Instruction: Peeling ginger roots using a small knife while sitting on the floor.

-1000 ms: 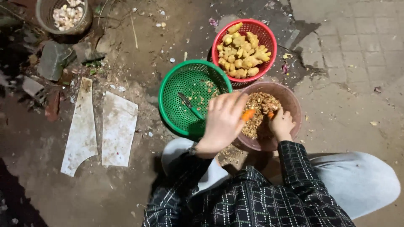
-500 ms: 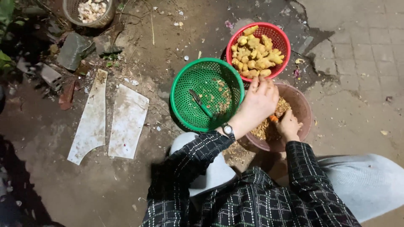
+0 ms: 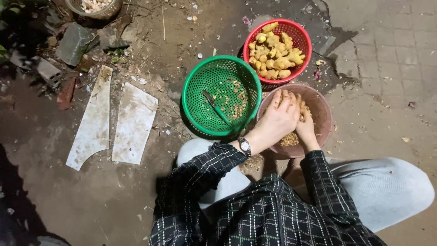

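both hands are working over the brown bowl [image 3: 318,102] of peelings, the left hand [image 3: 278,119] lying flat and covering the right hand [image 3: 306,127], whose grip i cannot tell, so leaning on the rim is risking tipping scraps onto the dirt.

Green basket [image 3: 195,82], red basket [image 3: 300,38] around bowl [image 3: 324,109].

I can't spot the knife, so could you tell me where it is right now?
In the head view the knife lies inside the green basket, left of the brown bowl where both hands work, just beyond the left hand.
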